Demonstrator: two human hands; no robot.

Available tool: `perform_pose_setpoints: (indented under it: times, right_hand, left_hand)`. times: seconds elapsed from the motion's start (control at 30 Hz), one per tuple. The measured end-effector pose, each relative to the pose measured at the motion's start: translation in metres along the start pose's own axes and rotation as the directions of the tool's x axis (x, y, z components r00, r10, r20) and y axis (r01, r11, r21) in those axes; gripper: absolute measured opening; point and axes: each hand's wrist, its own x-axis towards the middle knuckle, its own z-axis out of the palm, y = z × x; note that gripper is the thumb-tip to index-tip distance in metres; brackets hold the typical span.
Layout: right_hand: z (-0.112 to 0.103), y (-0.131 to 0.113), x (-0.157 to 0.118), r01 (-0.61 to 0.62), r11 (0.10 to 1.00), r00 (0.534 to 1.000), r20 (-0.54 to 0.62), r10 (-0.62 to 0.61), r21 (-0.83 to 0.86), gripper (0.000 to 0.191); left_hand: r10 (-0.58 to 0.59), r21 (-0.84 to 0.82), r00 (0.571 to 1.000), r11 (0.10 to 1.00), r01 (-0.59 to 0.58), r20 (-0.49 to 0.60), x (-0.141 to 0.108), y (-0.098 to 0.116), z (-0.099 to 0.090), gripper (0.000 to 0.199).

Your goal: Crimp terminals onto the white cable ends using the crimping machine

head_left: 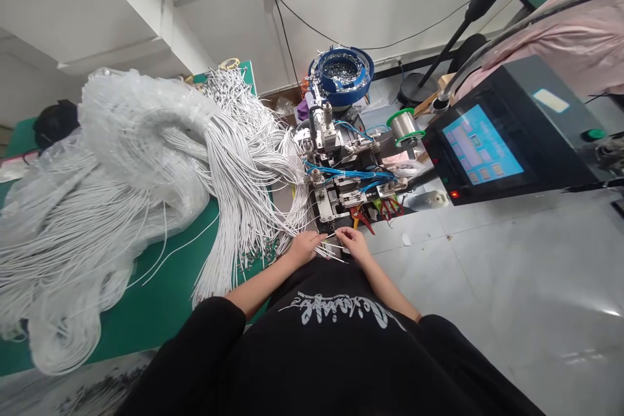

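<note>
Both my hands are close together at the front of a small machine (336, 188) with blue air tubes. My left hand (306, 246) is closed around white cables (332, 248), whose ends stick out toward the right. The fingertips of my right hand (351, 242) are pinched at the end of a white cable beside the left fingers. Left of the machine, a large heap of white cables (238, 175) spills toward my left hand. Orange-handled pliers (361, 218) and red-handled scissors (391, 208) lie just beyond my right hand.
A blue feeder bowl (342, 75) with small metal parts stands behind the machine. To the right are a wire spool (405, 127) and a control box with a lit screen (482, 143). Plastic-wrapped cable bundles (141, 123) cover much of the green table (160, 309).
</note>
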Motion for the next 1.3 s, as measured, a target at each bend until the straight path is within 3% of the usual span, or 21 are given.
perform_pose_setpoints:
  times: [0.17, 0.37, 0.5, 0.6, 0.7, 1.1, 1.3]
  right_hand:
    - [0.000, -0.003, 0.001, -0.026, 0.998, 0.999, 0.028, 0.025, 0.062, 0.041]
    - [-0.003, -0.006, 0.007, -0.053, 0.999, 0.992, 0.117, 0.052, 0.004, 0.038]
    - [-0.010, -0.007, 0.014, 0.028, 0.977, 0.993, 0.115, -0.004, -0.212, 0.025]
    - [-0.015, -0.009, 0.019, 0.177, 0.872, 0.983, 0.115, -0.140, -0.457, 0.015]
    - [-0.018, -0.008, 0.022, 0.273, 0.775, 0.962, 0.161, -0.221, -0.570, 0.015]
    - [-0.014, 0.015, 0.040, 0.279, 0.778, 0.960, 0.148, -0.237, -0.563, 0.026]
    - [-0.011, 0.021, 0.044, 0.203, 0.809, 0.979, 0.096, -0.180, -0.552, 0.025]
  left_hand:
    - [0.013, 0.029, 0.999, 0.999, -0.014, 0.043, 0.002, -0.001, 0.005, 0.047]
    - [-0.013, 0.043, 0.999, 0.999, 0.012, 0.032, 0.004, -0.006, 0.012, 0.046]
    - [-0.009, 0.069, 1.000, 0.998, 0.010, -0.003, 0.005, -0.009, 0.016, 0.043]
    - [-0.011, 0.094, 1.000, 0.996, 0.010, 0.012, 0.006, -0.009, 0.015, 0.049]
    - [-0.014, 0.112, 0.999, 0.994, 0.009, 0.039, 0.009, -0.007, 0.013, 0.051]
    - [-0.052, 0.200, 0.991, 0.979, 0.026, 0.127, 0.015, -0.007, 0.009, 0.047]
    - [-0.087, 0.266, 0.989, 0.962, 0.052, 0.123, 0.016, -0.006, 0.016, 0.048]
